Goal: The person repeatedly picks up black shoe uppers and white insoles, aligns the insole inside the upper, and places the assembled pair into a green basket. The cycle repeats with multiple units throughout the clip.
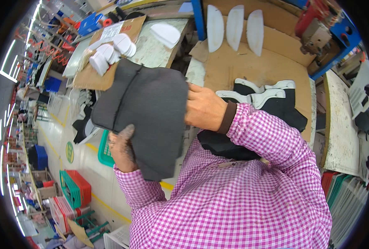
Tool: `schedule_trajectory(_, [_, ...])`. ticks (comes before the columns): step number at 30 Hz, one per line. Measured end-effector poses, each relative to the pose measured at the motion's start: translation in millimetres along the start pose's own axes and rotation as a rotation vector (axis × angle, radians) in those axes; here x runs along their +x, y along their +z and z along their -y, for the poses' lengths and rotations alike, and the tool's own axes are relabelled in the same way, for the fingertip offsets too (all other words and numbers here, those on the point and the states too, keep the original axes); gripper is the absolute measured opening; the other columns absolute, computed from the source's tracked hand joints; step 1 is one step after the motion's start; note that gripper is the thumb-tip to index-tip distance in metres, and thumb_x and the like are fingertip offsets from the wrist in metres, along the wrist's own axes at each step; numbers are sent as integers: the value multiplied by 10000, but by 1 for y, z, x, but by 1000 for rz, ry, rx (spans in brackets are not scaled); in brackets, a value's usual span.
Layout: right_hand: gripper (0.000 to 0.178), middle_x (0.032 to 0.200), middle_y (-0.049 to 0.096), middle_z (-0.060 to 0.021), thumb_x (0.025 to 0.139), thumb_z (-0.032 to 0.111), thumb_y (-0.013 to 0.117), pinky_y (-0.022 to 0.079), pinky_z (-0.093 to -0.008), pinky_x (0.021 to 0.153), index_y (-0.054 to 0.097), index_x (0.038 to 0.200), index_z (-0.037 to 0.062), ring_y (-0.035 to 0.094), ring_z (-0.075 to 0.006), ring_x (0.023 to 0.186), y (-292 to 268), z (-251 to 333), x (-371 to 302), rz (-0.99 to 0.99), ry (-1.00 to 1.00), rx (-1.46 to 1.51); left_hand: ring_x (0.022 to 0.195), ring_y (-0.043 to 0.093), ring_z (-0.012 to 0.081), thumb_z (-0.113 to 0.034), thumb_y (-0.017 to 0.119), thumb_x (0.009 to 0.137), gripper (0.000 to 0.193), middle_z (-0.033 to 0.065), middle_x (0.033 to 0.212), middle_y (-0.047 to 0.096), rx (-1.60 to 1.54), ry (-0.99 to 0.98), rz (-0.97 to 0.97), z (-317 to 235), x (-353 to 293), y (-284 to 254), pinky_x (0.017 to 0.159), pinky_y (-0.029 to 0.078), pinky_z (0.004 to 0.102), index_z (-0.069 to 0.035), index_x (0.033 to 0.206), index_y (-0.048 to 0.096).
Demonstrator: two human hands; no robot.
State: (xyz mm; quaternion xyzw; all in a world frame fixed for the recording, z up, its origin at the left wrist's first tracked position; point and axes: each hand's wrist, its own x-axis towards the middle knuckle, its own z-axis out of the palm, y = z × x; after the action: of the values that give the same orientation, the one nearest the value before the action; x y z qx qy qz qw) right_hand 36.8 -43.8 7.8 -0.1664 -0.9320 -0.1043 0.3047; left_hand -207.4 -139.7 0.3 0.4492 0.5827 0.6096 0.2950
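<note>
A black padded fabric piece [153, 110] with a ridged seam across its upper left is held up in front of my chest. My left hand [124, 149], darkly smudged, grips its lower left edge with the thumb on the near face. On the other side, my right hand [207, 107] holds the right edge, its fingertips partly hidden by the fabric. Just beyond my right forearm, black pieces with white shaped edging [271, 96] lie on brown cardboard [224, 68]. More black fabric [226, 146] lies beneath that forearm, near my lap.
Three white half-oval pieces [234, 28] stand against the cardboard's back. White rounded pads [122, 45] lie on the left bench. A red and blue machine [317, 35] rises at the far right. Green and red crates [78, 189] stand on the floor at left.
</note>
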Motion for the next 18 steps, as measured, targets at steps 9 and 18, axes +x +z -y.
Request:
schedule_trajectory(9, [364, 1228, 572, -98, 816, 118, 548, 435, -386, 946, 564, 1179, 101, 534, -260, 1164, -32, -24, -64, 174, 190, -9, 788, 629, 371, -149, 616, 796, 256, 230, 864, 645, 1331, -37, -292, 76, 13, -116, 729, 500, 446, 55, 949, 640])
schedule_trajectory(18, [407, 1198, 583, -150, 797, 196, 663, 424, -394, 936, 572, 1166, 50, 532, -302, 1137, -84, -63, -164, 310, 725, -1, 881, 616, 419, -120, 614, 724, 273, 247, 924, 650, 1151, -499, 254, 346, -10, -42, 802, 486, 474, 14, 960, 643])
